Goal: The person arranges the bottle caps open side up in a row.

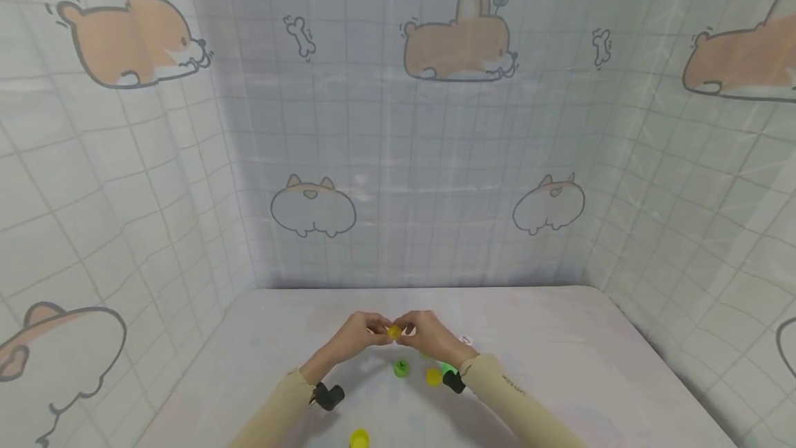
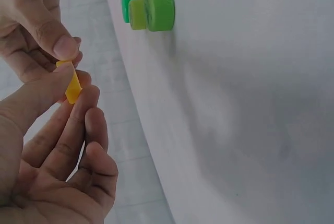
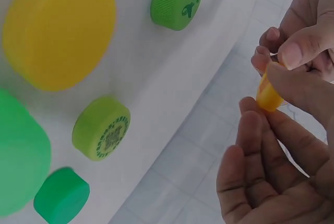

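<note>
Both hands meet above the table and hold a small orange-yellow bottle cap (image 1: 394,332) between them. My left hand (image 1: 365,329) pinches it from the left with thumb and fingertips. From the other side my right hand (image 1: 430,334) grips its edge, thumb against it. In the right wrist view the yellow cap (image 3: 269,94) is tilted and partly covered by the thumbs. Below the hands a green bottle cap (image 1: 401,368) with a dark mark lies on the table. A yellow cap (image 1: 433,377) is to its right, near the right wrist.
The pale table (image 1: 535,337) also bears a yellow cap (image 1: 359,438) at the front edge of the view. A lime cap (image 3: 101,128) and emerald-green cap (image 3: 61,197) lie under the right forearm. A white disc with a red mark (image 1: 465,340) sits behind the right wrist. Patterned curtains (image 1: 385,130) surround the table.
</note>
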### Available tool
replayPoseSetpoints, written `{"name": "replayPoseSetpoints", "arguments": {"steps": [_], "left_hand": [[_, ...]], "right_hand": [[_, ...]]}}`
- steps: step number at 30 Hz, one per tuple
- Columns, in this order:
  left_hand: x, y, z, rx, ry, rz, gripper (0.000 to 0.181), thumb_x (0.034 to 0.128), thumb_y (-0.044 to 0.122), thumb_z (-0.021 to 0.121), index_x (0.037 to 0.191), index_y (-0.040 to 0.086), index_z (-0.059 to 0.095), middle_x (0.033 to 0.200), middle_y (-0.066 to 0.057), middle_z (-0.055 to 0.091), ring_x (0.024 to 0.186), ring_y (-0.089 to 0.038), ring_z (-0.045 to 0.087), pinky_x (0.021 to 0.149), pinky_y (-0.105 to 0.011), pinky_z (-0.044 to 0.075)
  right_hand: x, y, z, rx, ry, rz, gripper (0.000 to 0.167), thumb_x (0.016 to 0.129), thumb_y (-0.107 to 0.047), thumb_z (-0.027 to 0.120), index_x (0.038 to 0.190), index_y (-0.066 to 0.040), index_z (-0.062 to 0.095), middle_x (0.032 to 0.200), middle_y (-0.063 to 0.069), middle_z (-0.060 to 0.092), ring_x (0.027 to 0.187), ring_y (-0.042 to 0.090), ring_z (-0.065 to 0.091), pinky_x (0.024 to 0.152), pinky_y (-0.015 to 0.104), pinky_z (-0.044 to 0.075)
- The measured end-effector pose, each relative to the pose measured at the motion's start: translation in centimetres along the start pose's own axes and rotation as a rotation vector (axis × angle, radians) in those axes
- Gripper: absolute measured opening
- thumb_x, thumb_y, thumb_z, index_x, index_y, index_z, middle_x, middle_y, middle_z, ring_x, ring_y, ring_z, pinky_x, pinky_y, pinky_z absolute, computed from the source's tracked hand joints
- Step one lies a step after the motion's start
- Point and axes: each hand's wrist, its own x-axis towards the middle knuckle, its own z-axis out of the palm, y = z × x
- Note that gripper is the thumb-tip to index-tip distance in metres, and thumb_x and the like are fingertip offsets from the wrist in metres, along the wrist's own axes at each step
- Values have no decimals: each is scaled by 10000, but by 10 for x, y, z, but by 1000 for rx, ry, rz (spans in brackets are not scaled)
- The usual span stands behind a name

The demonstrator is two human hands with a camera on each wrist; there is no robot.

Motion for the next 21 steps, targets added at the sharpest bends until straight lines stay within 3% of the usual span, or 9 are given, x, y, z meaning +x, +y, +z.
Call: {"name": "replayPoseSetpoints", "arguments": {"steps": [9,16,21], "left_hand": [[-7,4,1,61,-16,8,242,819,196,759,1025,81,711,824,11,677,784,-142,571,621,-256,453],[-10,10,-7,152,3,56,261,809,270,771,1009,112,711,861,47,667,826,-119,570,673,-248,447],[-16,22,-12,252,16,81,248,786,293,792,974,149,721,851,73,674,849,-159,587,696,-270,439]], "right_hand": [[-1,-3,5,-14,-28,43,211,834,-219,756,1019,-119,735,924,-58,711,721,-4,545,631,165,478],[-2,-11,0,-85,17,14,231,820,-298,765,1002,-158,741,925,-101,708,780,40,564,677,173,466],[-6,-21,-8,-125,26,-33,228,797,-312,784,977,-180,746,895,-134,707,817,111,620,719,184,461]]}}
